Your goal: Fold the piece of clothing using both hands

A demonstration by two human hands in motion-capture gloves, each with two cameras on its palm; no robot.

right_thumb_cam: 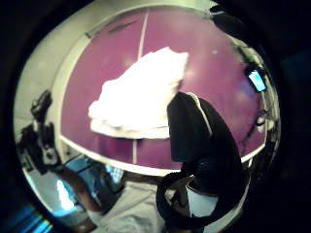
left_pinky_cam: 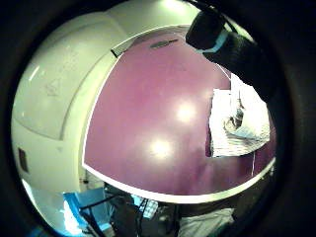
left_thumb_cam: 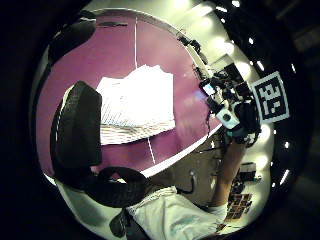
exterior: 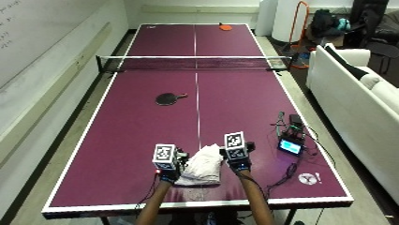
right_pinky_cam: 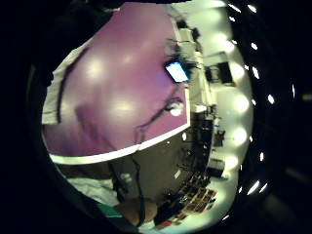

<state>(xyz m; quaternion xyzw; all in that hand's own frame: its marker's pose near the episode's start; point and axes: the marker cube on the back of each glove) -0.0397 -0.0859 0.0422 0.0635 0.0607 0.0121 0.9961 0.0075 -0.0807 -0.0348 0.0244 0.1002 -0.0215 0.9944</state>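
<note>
While the left hand (exterior: pixel 167 174) and the right hand (exterior: pixel 237 163) are hovering at either side of it, the white garment (exterior: pixel 203 167) is lying between them in a soft, partly folded heap on the purple table-tennis table (exterior: pixel 143 122), near the person's edge. In the thumb-side palm views the fingers (left_thumb_cam: pixel 80 130) of the left and the fingers (right_thumb_cam: pixel 187 128) of the right are showing gently curved and relaxed, holding nothing, with the cloth just beyond their tips. Being thin striped fabric, it is probably light and limp, so it is likely to sag and slide; pinching its outer edges or corners looks best. No containers are showing; farther out, a black paddle (exterior: pixel 169 98) and a small lit device (exterior: pixel 291 146) are lying.
</note>
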